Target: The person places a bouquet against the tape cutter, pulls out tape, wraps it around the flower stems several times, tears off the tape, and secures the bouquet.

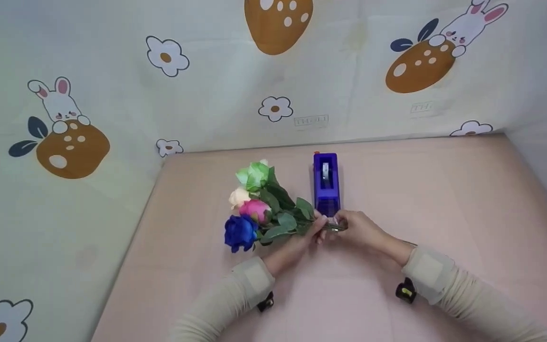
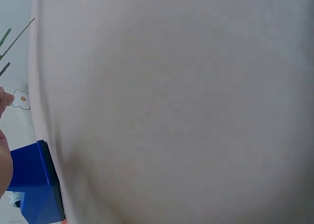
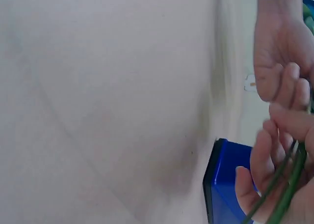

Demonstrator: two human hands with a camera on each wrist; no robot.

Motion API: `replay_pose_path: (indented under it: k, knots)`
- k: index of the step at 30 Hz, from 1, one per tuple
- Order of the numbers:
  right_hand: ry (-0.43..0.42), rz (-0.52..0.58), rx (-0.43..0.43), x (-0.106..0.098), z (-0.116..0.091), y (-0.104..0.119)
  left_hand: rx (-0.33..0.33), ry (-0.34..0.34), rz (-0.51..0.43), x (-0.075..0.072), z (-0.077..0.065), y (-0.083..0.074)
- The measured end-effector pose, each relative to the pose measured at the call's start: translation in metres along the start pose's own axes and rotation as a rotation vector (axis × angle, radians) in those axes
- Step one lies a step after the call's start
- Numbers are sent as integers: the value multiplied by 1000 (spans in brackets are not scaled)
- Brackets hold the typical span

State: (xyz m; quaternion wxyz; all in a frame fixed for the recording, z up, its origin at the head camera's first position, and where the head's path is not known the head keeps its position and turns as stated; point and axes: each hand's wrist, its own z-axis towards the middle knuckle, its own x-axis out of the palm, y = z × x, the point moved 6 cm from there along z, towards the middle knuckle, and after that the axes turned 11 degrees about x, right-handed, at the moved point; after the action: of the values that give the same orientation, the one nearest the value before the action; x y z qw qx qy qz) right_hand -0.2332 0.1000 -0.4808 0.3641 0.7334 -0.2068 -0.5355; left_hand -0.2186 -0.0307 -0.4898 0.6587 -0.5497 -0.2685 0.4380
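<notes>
Rose bouquet (image 1: 276, 216) at left of the blue tape dispenser (image 1: 329, 194): with your left hand (image 1: 307, 233) gripping the stems (image 1: 334, 227) and your right hand (image 1: 363, 229) pinching their ends, hold the stems parallel and snug.

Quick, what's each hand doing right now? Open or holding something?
Left hand: closed, holding the flowers.
Right hand: closed, fingers curled around the lower stems.
</notes>
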Motion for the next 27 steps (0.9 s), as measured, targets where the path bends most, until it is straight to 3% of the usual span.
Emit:
replay_pose_path:
  k: [5, 9, 14, 24, 27]
  knots:
    - [277, 277, 105, 0, -1, -11, 39, 20, 22, 1, -1, -17]
    - [394, 452, 175, -1, -1, -18, 39, 10, -30, 2, -2, -17]
    - [358, 556, 249, -3, 2, -21, 26, 1, -107, 5, -1, -12]
    - [329, 556, 394, 0, 4, -24, 45, 20, -74, 4, 1, -9]
    - [320, 515, 377, -3, 5, -26, 44, 6, -70, 4, 1, -6]
